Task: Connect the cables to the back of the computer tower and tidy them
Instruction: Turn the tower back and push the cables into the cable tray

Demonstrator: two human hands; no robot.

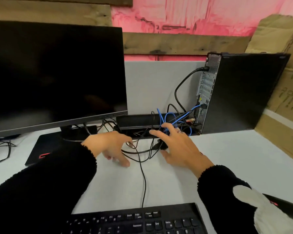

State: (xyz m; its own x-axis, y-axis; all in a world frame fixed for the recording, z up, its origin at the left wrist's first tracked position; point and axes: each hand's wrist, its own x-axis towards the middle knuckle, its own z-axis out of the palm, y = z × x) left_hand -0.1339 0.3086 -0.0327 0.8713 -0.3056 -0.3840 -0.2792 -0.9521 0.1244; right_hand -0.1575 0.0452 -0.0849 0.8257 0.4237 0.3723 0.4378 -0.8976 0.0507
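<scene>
The black computer tower (243, 93) stands upright at the right rear of the desk, its back panel (205, 92) facing left. A thick black power cable (181, 85) and a blue cable (191, 109) are plugged into that panel. A tangle of black cables (142, 149) and blue loops lies on the desk in front of a black cable tray (139, 120). My left hand (112, 147) hovers over the tangle with fingers curled down among the thin wires. My right hand (178, 146) is spread over a black connector (162, 145), fingers reaching into the blue loops.
A large dark monitor (54, 76) on a black base (46, 147) fills the left. A black keyboard (137, 222) lies at the near edge, its cable running up to the tangle. Cardboard (284, 102) leans behind the tower. A grey divider (156, 85) backs the white desk (235, 157).
</scene>
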